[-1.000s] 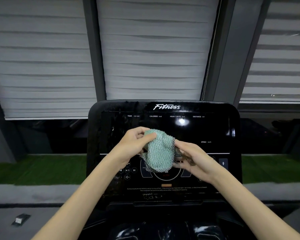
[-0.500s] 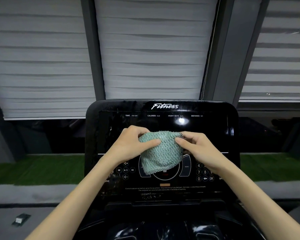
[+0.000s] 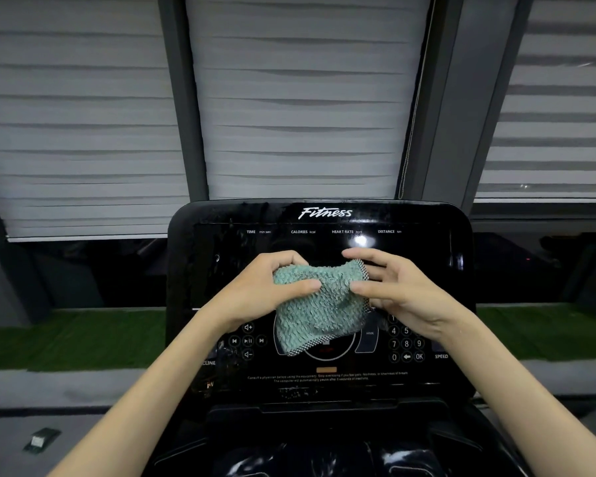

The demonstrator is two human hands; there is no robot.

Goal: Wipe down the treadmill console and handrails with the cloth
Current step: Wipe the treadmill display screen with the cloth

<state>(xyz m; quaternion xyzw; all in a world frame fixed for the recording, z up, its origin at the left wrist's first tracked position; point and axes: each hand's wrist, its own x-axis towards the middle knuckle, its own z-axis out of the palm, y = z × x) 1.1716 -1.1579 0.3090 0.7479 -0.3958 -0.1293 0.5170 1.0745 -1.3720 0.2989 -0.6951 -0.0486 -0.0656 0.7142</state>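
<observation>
Right fingers [image 3: 362, 256] extended, both hands [image 3: 255, 290] holding cloth [image 3: 319, 304]

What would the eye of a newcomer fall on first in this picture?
A mint-green cloth hangs at the centre, gripped by the left hand and pinched by the right hand. Behind it shines the glossy black treadmill console with its white Fitness logo. Grey blinds fill the upper half.

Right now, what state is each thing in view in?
cloth: bunched up, held in front of the console by both hands.
left hand: grips the cloth's left side, thumb across its front.
right hand: pinches the cloth's right edge, fingers nearly straight.
treadmill console: readouts dark, a glare spot near the top.
window blinds: lowered.
</observation>
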